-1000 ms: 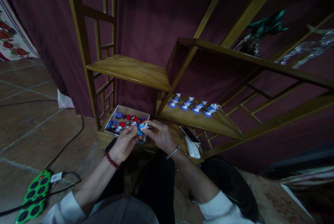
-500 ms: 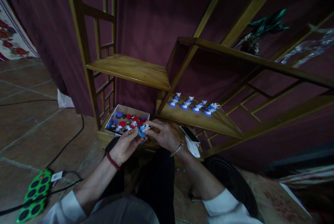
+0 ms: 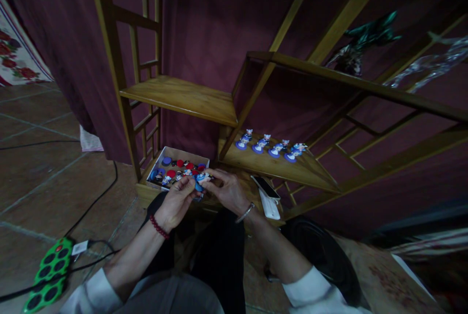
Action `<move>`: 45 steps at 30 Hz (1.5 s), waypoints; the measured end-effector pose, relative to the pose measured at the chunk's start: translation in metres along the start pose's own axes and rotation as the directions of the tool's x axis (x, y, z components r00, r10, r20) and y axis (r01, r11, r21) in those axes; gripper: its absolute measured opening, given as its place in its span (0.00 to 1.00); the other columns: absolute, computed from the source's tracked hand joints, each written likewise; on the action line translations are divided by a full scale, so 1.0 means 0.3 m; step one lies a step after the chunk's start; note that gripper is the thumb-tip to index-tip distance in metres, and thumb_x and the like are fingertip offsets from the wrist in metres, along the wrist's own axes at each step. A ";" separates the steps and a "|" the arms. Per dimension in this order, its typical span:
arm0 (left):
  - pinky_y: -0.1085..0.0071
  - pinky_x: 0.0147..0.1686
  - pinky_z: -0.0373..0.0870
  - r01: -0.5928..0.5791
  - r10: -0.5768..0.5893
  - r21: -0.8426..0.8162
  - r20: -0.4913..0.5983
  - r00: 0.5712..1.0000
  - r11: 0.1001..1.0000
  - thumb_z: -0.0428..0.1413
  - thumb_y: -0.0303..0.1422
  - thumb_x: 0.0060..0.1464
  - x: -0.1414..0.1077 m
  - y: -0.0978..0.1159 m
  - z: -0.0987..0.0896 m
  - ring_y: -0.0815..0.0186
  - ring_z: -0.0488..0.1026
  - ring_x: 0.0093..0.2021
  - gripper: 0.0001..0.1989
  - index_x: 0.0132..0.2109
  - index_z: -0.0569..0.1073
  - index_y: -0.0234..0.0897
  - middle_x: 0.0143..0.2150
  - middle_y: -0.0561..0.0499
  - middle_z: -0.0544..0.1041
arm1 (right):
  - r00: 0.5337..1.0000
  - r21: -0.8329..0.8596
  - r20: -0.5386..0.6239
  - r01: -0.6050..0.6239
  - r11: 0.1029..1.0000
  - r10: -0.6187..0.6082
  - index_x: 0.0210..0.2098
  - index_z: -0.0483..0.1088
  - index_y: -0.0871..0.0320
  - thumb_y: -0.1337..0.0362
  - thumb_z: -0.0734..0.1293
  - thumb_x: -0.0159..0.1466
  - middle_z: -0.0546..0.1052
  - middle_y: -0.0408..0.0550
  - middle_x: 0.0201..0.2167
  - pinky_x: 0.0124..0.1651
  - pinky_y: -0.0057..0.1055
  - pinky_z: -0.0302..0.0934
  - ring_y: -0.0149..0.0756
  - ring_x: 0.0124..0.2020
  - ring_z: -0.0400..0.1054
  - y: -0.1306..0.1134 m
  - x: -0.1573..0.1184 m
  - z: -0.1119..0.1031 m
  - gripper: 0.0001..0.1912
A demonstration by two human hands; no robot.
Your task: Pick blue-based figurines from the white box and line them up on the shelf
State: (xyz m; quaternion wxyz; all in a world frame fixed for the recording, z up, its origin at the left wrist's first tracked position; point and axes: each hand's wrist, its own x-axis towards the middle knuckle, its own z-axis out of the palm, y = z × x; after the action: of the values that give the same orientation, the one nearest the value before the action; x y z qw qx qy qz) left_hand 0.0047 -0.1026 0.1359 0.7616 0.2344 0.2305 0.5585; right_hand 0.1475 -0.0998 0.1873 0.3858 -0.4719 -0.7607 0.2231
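A small blue and white figurine (image 3: pixel 202 178) is held between my two hands, just in front of an open box. My left hand (image 3: pixel 180 200) pinches its blue base from the left. From the right, the fingers of my right hand (image 3: pixel 229 190) grip its upper part. The white-edged box (image 3: pixel 152 169) holds several more figurines and red and blue round pieces. On the low wooden shelf (image 3: pixel 314 171) to the right, several figurines (image 3: pixel 275 148) with purple-blue bases stand in a row.
A phone (image 3: pixel 265 187) and a white object (image 3: pixel 271 207) lie right of my hands. A higher wooden shelf (image 3: pixel 183 98) juts out above the box. A green power strip (image 3: pixel 51 270) with black cables lies on the floor at left.
My hands have stayed almost in place, with the fingers of my left hand shifted slightly around the figurine's base. The view has moved very slightly.
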 end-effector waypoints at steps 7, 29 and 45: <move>0.76 0.33 0.66 -0.048 0.048 -0.010 0.001 0.999 0.999 0.63 0.30 0.40 0.006 -0.001 0.013 0.72 0.70 0.31 0.10 0.33 0.74 0.34 0.32 0.52 0.75 | 0.999 0.001 -0.032 0.006 1.000 -0.006 0.38 0.72 0.54 0.62 0.66 0.56 0.76 0.45 0.35 0.41 0.30 0.63 0.34 0.37 0.69 -0.013 0.001 -0.004 0.10; 0.69 0.42 0.68 0.086 -0.083 -0.069 0.054 0.995 0.994 0.57 0.27 0.47 0.014 0.053 0.030 0.67 0.73 0.38 0.05 0.35 0.73 0.33 0.36 0.50 0.76 | 1.000 0.115 0.004 -0.006 0.993 0.005 0.43 0.69 0.54 0.62 0.65 0.56 0.74 0.44 0.42 0.49 0.33 0.60 0.34 0.45 0.67 -0.004 0.047 -0.024 0.14; 0.68 0.42 0.69 0.089 -0.085 -0.101 0.040 0.996 0.991 0.55 0.22 0.46 0.009 0.061 0.041 0.67 0.73 0.37 0.05 0.33 0.73 0.32 0.36 0.50 0.76 | 0.998 0.148 -0.006 -0.062 0.987 0.063 0.42 0.69 0.55 0.61 0.67 0.55 0.74 0.44 0.42 0.48 0.31 0.60 0.33 0.43 0.67 -0.014 0.045 -0.021 0.15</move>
State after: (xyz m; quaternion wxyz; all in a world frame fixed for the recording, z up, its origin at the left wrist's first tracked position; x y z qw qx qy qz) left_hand -0.0006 -0.0963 0.1565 0.8002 0.1945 0.1977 0.5317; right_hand 0.1468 -0.0899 0.1991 0.4165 -0.4669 -0.7248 0.2884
